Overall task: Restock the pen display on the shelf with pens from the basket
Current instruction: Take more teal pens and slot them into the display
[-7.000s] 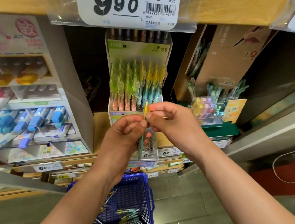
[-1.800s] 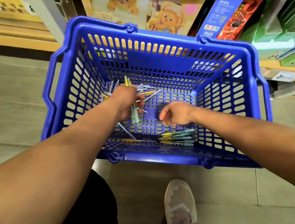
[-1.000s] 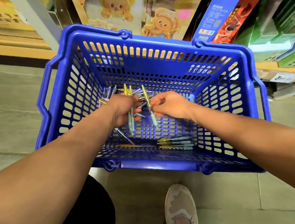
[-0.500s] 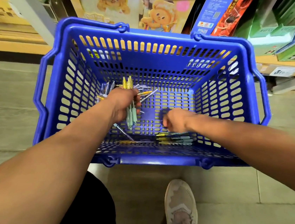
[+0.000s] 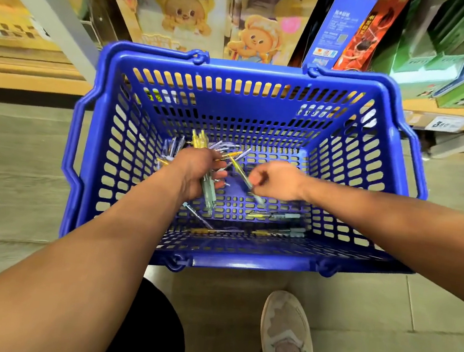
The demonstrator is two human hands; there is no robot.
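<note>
Head — one basket (image 5: 232, 262), two hands (image 5: 197, 169) (image 5: 278, 181)

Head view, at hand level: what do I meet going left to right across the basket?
Basket's left handle → left hand gripping a pen bundle → single pen → right hand pinching it → basket's right edge.

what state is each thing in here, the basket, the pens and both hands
blue plastic shopping basket, on the floor, handles down
left hand, grips a bundle of yellow-and-green pens
bundle of yellow-and-green pens, held together, ends sticking out of the fist
right hand, pinches a single yellow-and-green pen
single yellow-and-green pen, tilted, blurred
loose pens, lying flat on the basket floor
</note>
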